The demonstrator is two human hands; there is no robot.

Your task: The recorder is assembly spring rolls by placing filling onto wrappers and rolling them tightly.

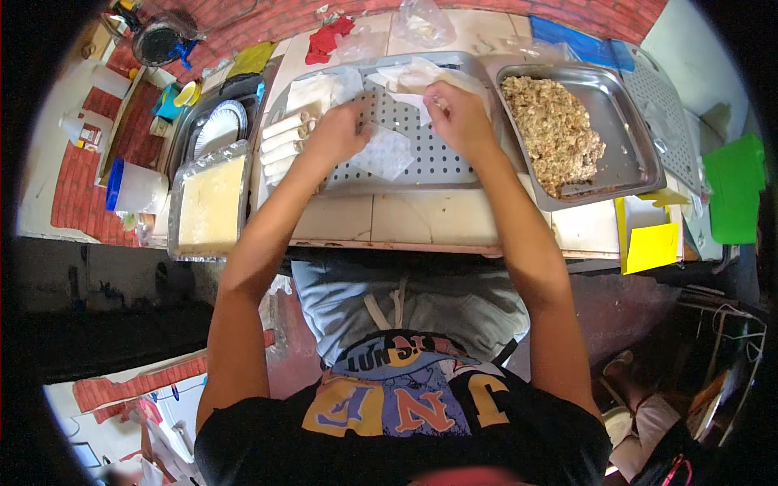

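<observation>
My right hand [453,112] pinches the edge of a thin white wrapper sheet [416,103] over the back right of a perforated metal tray [444,159]. Over the tray's left half is my left hand [340,133], its fingers curled and partly in shadow; whether they hold anything is unclear. Beside that hand lies a stack of rolled white wrappers [279,144], partly covered by my wrist. Behind them rests a pile of flat wrappers [310,90]. A translucent sheet [383,152] lies on the tray between my hands.
Right of the tray, a deep steel pan [626,143] holds a chopped brown filling [544,130]. At left stand a foil-edged tray [213,200] with a pale yellow slab, a paper plate [222,127] and a blue-lidded tub [137,185]. A plastic bag [425,24] lies behind. Another person's leg [647,425] shows lower right.
</observation>
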